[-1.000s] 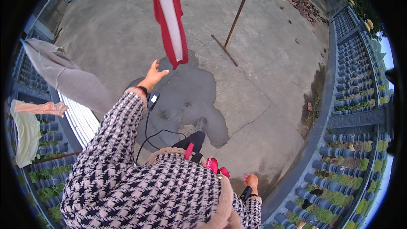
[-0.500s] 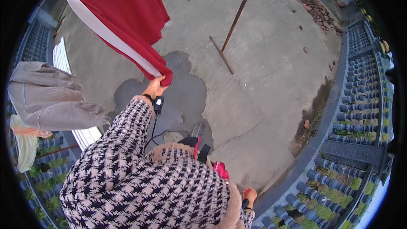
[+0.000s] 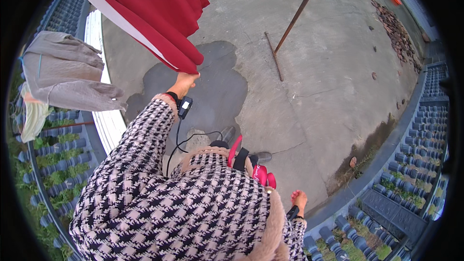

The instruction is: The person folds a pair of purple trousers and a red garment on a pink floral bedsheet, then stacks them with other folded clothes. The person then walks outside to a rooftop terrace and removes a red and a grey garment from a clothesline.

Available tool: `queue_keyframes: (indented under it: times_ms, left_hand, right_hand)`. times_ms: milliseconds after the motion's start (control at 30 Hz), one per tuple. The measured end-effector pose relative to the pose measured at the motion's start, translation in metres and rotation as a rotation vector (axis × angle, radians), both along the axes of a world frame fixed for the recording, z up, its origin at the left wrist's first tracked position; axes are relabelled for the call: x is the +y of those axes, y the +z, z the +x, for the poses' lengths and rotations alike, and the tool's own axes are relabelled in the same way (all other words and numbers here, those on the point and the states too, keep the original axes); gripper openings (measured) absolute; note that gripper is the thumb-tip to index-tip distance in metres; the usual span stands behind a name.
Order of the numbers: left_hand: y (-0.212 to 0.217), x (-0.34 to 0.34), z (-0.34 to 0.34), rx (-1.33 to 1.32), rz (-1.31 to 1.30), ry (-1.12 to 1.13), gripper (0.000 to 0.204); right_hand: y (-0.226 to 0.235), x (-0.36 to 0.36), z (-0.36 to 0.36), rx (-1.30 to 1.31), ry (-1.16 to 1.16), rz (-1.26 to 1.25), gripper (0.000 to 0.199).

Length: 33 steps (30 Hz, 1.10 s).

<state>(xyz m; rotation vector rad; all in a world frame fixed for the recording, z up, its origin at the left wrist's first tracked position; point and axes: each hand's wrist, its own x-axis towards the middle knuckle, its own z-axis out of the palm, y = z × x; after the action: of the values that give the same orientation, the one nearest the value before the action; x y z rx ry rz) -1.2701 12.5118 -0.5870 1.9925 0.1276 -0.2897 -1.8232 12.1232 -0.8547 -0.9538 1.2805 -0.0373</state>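
A red garment [image 3: 150,12] with a white stripe along its edge hangs at the upper left, its top cut off by the picture's edge. My left hand [image 3: 185,81] is closed at the garment's tapered lower end; the cloth partly hides the fingers. A small black device [image 3: 184,107] with a cable sits at the left wrist. Low on the right, by my side, my right hand [image 3: 299,199] is curled with nothing visible in it. A pink strap-like item [image 3: 261,174] lies at my front near that hand.
A grey garment [image 3: 65,72] and a pale cloth [image 3: 35,116] hang at the left, near a white ledge [image 3: 107,123]. A rusty pole [image 3: 302,7] stands ahead, its base bar on the concrete. Rubble [image 3: 396,31] lies far right, and a grey-blue balustrade [image 3: 411,164] runs along that side.
The view has shifted, so the pole and rubble appear farther right. My left hand and the garment's lower end sit slightly higher in view. The second shoe now shows.
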Motion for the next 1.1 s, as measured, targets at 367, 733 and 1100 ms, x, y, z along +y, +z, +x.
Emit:
queue_keyframes:
  times_ms: [367, 733, 1100]
  left_hand:
    - [-0.002, 0.054, 0.024, -0.061, -0.066, 0.618, 0.046]
    - [0.020, 0.112, 0.028, -0.111, -0.016, 0.633, 0.046]
    - [0.031, 0.175, 0.046, -0.077, 0.134, 0.716, 0.050]
  right_hand:
    - [0.032, -0.012, -0.010, 0.023, 0.061, -0.112, 0.026]
    - [0.031, 0.020, -0.014, 0.114, 0.055, -0.164, 0.028]
    - [0.038, 0.010, 0.026, 0.008, 0.018, -0.133, 0.031]
